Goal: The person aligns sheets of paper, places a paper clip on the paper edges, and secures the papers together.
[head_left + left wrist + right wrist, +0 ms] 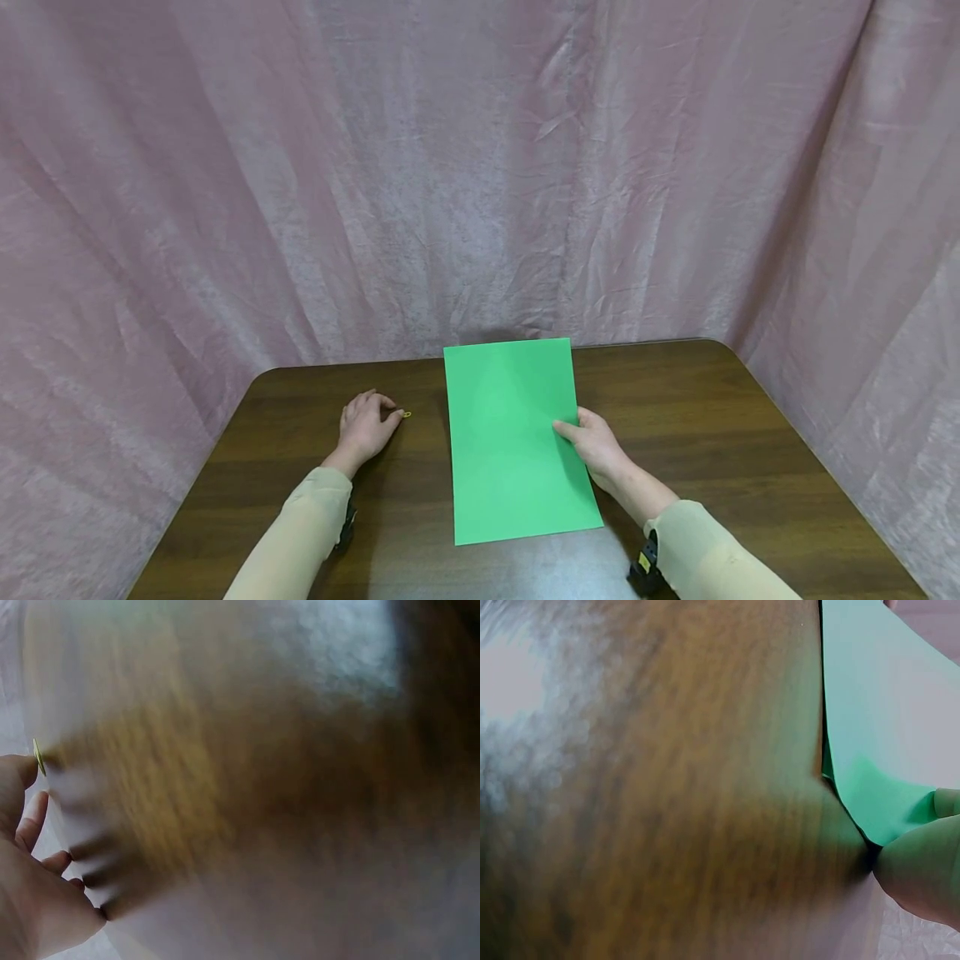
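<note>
Right grip [600, 448] pinches the green sheet [510, 450], thumb on top.

The right fingers [567, 431] are gripping 1 green sheet [506, 442] by its right edge; the left fingers [393, 420] are touching 1 small yellow object [407, 414] on the bench [712, 417].

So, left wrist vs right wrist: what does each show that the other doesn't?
Left wrist only: the yellow piece, at the thumb of the left hand. Right wrist only: the right hand gripping the green sheet. Both: table and pale curtain. A sliver at the right wrist view's top edge is too small to identify.
</note>
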Tool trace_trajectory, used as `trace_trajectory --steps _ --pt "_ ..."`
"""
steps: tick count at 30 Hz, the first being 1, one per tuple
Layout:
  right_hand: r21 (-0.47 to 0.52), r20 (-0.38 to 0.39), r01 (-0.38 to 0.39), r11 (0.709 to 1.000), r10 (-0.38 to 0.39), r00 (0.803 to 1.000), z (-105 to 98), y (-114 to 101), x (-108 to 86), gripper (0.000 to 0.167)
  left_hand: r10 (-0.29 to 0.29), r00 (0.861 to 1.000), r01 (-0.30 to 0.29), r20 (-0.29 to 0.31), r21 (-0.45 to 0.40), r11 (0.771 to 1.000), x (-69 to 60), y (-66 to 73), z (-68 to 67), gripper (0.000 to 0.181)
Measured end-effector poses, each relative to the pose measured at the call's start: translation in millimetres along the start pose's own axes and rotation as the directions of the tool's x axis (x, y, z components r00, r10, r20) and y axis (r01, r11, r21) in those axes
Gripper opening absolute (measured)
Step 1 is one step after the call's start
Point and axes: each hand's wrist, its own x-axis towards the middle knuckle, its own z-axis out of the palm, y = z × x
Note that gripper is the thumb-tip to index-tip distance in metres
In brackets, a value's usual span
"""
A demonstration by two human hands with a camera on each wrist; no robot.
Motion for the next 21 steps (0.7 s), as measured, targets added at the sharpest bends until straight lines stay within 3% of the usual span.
trace_trajectory --steps 21 --pt "-0.013 -0.001 0.0 1.0 0.0 1.0 0.0 0.5 -0.8 0.039 0.013 1.0 -0.013 -0.013 -0.031 0.999 0.7 -3.8 3.6 0.027"
